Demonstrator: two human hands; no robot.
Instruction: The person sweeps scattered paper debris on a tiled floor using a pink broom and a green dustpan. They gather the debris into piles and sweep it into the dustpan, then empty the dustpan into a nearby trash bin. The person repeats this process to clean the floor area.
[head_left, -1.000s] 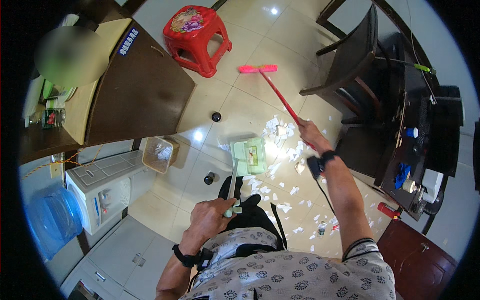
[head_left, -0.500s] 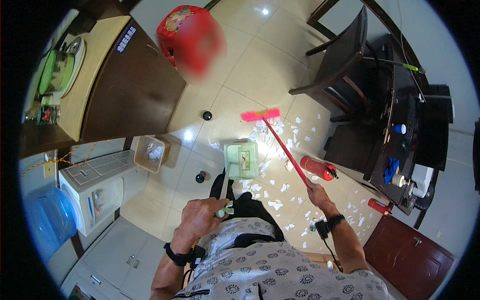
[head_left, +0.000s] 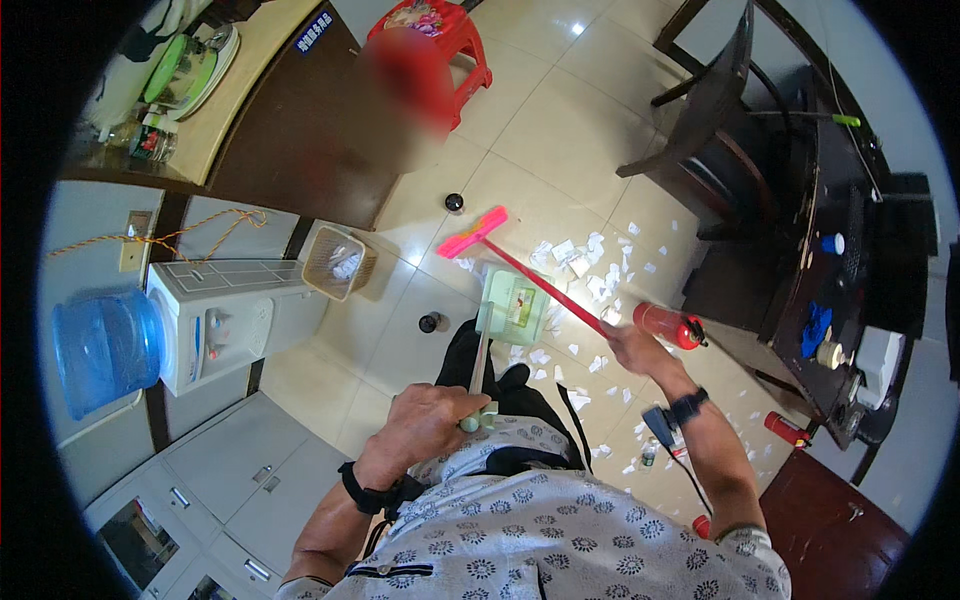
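Observation:
My left hand (head_left: 432,422) is wrapped round the handle of a pale green dustpan (head_left: 516,335), whose pan rests on the floor just ahead of my feet. In my right hand (head_left: 648,355) is the red stick of a broom (head_left: 548,288), gripped by its upper part. The broom's pink head (head_left: 472,233) is at the far left of the pan, apart from it. Torn scraps of white paper (head_left: 579,266) lie scattered to the right of the dustpan and beyond it. Whether any scraps are inside the pan is hard to make out.
A beige wastebasket (head_left: 333,262) holding white paper stands left, beside a water dispenser (head_left: 230,322). Two small black round objects, one here (head_left: 454,202), sit on the tiles. To the right are a fire extinguisher (head_left: 662,325), a dark chair (head_left: 705,110) and a desk. A red stool (head_left: 468,50) stands far off.
The broom head has swung left and turned, from beyond the pan's right side to its far left. My view has shifted, so the room appears moved to the right. Both hands keep their grips.

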